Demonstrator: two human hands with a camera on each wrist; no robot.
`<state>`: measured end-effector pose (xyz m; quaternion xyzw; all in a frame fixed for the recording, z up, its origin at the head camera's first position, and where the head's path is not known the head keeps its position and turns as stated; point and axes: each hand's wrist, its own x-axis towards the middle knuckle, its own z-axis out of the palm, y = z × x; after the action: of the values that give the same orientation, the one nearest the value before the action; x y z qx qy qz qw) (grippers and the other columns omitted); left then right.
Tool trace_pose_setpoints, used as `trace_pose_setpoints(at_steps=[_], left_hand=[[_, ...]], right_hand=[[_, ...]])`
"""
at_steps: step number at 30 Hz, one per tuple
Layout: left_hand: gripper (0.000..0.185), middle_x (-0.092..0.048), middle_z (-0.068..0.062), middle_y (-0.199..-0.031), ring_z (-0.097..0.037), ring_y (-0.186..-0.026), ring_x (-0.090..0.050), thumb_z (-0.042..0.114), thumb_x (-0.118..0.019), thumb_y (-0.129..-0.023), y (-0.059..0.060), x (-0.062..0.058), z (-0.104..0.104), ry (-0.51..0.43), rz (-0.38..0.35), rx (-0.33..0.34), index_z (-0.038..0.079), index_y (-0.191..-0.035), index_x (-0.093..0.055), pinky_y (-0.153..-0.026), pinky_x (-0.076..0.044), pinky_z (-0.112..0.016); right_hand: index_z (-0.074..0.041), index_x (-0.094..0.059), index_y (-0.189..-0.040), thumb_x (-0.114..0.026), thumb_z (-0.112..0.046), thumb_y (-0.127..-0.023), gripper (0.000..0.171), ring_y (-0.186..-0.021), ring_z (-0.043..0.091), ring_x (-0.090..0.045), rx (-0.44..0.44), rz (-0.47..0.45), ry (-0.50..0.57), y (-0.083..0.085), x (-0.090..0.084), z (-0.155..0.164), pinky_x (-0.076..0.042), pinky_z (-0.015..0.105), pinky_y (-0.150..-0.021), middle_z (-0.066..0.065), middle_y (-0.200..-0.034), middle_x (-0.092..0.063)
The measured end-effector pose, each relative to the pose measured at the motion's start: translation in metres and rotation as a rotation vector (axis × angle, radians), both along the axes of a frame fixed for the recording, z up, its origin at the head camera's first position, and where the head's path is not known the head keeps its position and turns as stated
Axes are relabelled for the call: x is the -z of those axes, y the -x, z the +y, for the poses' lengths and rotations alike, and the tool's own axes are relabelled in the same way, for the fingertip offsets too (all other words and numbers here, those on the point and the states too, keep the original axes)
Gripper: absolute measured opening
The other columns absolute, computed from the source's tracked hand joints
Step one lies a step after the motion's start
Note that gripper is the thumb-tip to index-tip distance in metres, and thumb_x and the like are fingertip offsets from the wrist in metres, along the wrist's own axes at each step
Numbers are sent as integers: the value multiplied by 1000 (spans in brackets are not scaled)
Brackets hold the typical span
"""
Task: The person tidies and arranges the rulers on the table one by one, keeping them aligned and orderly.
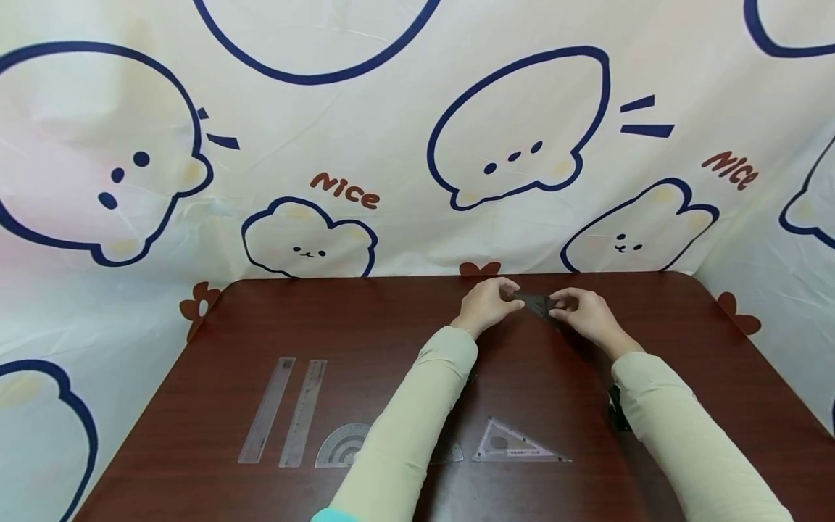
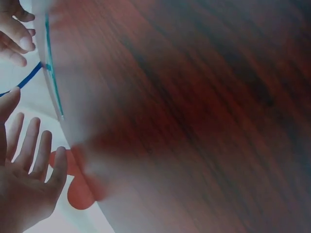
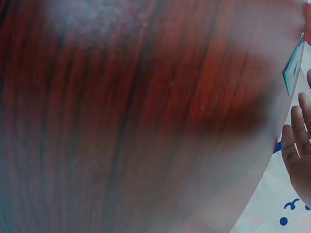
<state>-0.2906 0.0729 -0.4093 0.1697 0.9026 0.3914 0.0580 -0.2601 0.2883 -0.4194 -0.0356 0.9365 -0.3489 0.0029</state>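
Both hands meet over the far middle of the dark brown table (image 1: 365,326). Between them they hold a small clear triangular set square (image 1: 536,303) just above the wood. My left hand (image 1: 512,296) pinches its left corner with thumb and forefinger. My right hand (image 1: 559,308) pinches the right side. In the left wrist view the left hand's other fingers (image 2: 34,155) are spread straight beside the teal-edged set square (image 2: 51,73). The right wrist view shows right-hand fingers (image 3: 296,155) by the set square (image 3: 293,68) at the frame's right edge.
Near the front edge lie two clear straight rulers (image 1: 267,409) (image 1: 304,412), a clear protractor (image 1: 342,446) and a larger clear set square (image 1: 515,444). Another curved piece (image 1: 450,453) is partly hidden by my left forearm. A cartoon-print cloth (image 1: 417,145) hangs behind and beside the table.
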Motion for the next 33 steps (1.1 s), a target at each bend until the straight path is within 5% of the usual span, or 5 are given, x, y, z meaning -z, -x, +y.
trace_pose_setpoints(at_steps=[8,17,26,33], left_hand=[[33,-66,5,-123,-14,-110,-61,31,-71,-93,3,4,10,71,69,11,22,-126,-69,-87,-48,-38],[30,-66,5,-123,-15,-114,-60,27,-70,-94,7,13,12,26,48,-5,22,-124,-69,-92,-45,-40],[29,-64,6,-126,-13,-110,-60,32,-69,-95,8,14,22,158,80,-7,25,-124,-69,-80,-49,-32],[38,-61,5,-133,-16,-114,-60,30,-68,-95,12,15,23,182,38,-21,24,-132,-64,-85,-49,-33]], right_hand=[[3,-62,-125,-67,-12,-96,33,-91,30,-60,2,-7,4,1,6,-1,-47,41,-77,19,-107,-65],[4,-59,-129,-68,-14,-95,40,-93,32,-59,15,-16,13,-1,11,-6,-46,44,-79,24,-114,-64],[5,-56,-133,-69,-15,-94,45,-96,34,-56,28,-14,20,0,12,-8,-45,44,-80,26,-121,-61],[5,-55,-134,-70,-15,-94,47,-100,36,-55,43,-21,37,0,11,-7,-45,47,-82,27,-124,-57]])
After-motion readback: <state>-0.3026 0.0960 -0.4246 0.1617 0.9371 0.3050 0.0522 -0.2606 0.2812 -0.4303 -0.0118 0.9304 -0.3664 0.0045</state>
